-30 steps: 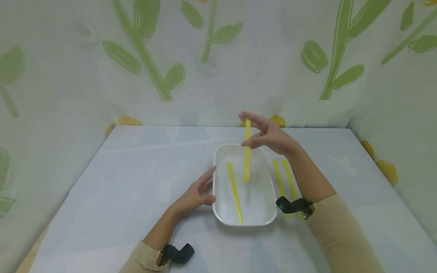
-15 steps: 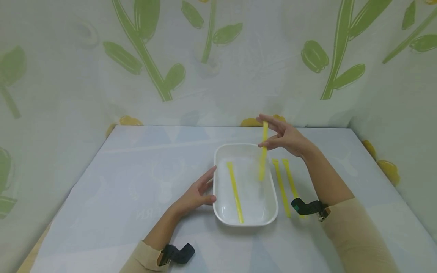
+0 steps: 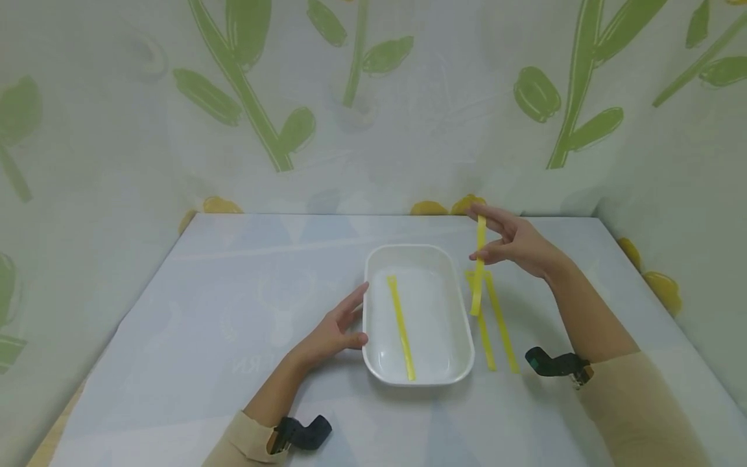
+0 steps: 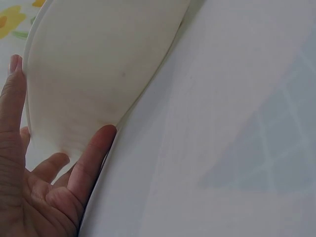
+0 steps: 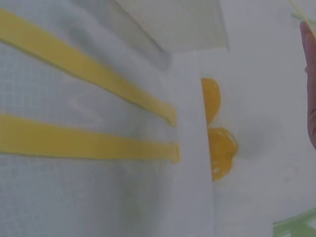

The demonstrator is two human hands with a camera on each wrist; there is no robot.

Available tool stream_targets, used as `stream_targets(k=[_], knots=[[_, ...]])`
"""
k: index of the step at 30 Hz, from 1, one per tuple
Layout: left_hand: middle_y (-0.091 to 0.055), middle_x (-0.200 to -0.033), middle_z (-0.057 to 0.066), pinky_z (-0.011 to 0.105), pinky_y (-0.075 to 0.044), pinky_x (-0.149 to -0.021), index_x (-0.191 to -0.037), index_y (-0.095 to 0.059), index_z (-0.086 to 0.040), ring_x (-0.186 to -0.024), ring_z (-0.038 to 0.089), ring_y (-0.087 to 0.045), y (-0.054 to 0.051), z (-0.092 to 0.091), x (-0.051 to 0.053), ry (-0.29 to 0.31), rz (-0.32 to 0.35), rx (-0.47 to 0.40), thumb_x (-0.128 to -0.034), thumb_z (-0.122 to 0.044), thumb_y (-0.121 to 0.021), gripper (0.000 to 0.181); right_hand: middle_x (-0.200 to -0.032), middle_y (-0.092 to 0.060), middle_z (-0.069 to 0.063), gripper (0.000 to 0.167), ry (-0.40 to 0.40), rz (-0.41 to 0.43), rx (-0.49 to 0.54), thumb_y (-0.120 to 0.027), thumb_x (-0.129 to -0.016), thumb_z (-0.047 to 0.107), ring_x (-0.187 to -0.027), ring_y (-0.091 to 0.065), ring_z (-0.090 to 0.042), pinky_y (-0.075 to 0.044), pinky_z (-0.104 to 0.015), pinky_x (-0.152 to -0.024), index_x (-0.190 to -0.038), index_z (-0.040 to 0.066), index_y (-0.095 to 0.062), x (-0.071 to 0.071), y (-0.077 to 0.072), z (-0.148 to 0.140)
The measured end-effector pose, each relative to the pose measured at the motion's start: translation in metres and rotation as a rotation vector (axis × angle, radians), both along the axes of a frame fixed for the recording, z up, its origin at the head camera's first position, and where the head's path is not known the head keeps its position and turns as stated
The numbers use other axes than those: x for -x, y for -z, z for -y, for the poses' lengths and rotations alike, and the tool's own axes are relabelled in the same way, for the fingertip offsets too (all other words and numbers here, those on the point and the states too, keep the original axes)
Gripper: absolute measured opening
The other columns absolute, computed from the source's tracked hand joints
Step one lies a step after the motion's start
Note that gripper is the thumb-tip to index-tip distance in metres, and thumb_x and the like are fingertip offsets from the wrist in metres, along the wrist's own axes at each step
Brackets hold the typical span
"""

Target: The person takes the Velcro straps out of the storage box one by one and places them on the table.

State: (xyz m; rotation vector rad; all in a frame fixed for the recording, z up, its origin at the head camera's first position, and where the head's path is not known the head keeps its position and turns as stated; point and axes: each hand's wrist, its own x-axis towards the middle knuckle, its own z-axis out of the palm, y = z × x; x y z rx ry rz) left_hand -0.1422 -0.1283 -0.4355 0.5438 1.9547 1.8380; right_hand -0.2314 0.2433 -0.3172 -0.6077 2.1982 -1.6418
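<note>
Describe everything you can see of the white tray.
The white tray is an open, rectangular container with rounded corners, raised walls and a narrow rim. It looks like smooth, slightly glossy plastic. It stands upright on the table, its longer sides running away from the person. One yellow strip lies inside, left of its middle. The person's left hand touches its left side.

A plain beige fabric left sleeve shows at the bottom of the frame, left of centre, its cuff creased; a matching beige fabric right sleeve fills the lower right. Beside each cuff sits a bent black wrist camera, the left camera and the right camera (this one with a small teal patch near its end). The left grip and right grip are bare.
</note>
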Motion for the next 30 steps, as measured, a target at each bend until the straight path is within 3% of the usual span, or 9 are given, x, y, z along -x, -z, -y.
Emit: stream_targets(k=[9, 19, 30], knots=[[-0.012, -0.159, -0.001, 0.042, -0.041, -0.102, -0.153, -0.017, -0.024, -0.144, 0.03, -0.02, 0.0, 0.001, 0.0, 0.005, -0.004, -0.005, -0.0752, -0.038, -0.079, 0.1, -0.158, -0.016, -0.012, 0.081, -0.006, 0.019, -0.046, -0.064, -0.085, -0.003, -0.087, -0.069, -0.015, -0.055, -0.028, -0.08, -0.151, 0.012, -0.02, -0.007, 0.011, -0.018], [-0.012, -0.159, -0.001, 0.043, -0.041, -0.102, -0.153, -0.017, -0.024, -0.143, 0.03, -0.021, 0.001, 0.0, 0.001, 0.004, -0.011, 0.001, -0.0757, -0.037, -0.079, 0.1, -0.157, -0.018, -0.013, 0.084, 0.025, 0.06, -0.161, -0.069, -0.083, 0.004, -0.08, -0.066, -0.019, -0.055, -0.029, -0.08, -0.151, 0.016, -0.022, -0.017, 0.023, -0.039], [-0.011, -0.159, 0.0, 0.043, -0.039, -0.103, -0.153, -0.016, -0.024, -0.143, 0.031, -0.021, 0.001, 0.0, 0.001, 0.009, -0.024, 0.006, -0.0762, -0.038, -0.078, 0.099, -0.155, -0.022, -0.015, 0.081, 0.019, 0.089, -0.214, -0.068, -0.082, 0.002, -0.067, -0.06, -0.02, -0.054, -0.028, -0.077, -0.15, 0.011, -0.024, -0.038, 0.039, -0.068]])
